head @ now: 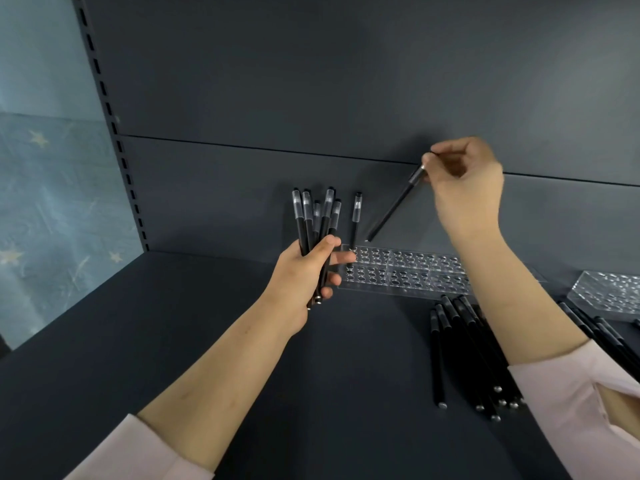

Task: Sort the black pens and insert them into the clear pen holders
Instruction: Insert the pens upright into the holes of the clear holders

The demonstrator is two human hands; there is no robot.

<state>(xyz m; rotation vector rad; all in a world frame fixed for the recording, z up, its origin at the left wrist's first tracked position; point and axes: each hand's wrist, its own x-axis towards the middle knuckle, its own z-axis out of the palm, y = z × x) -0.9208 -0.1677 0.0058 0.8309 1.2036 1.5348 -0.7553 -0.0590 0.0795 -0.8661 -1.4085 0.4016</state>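
My left hand grips a bundle of several black pens, caps up, just left of a clear pen holder with rows of round holes. One black pen stands upright in the holder's back left corner. My right hand is raised above the holder and pinches a single black pen by its top end; the pen slants down to the left, its tip just above the holder's back row.
A pile of loose black pens lies on the dark shelf in front of the holder, partly under my right forearm. A second clear holder sits at the right edge. The grey back panel rises close behind.
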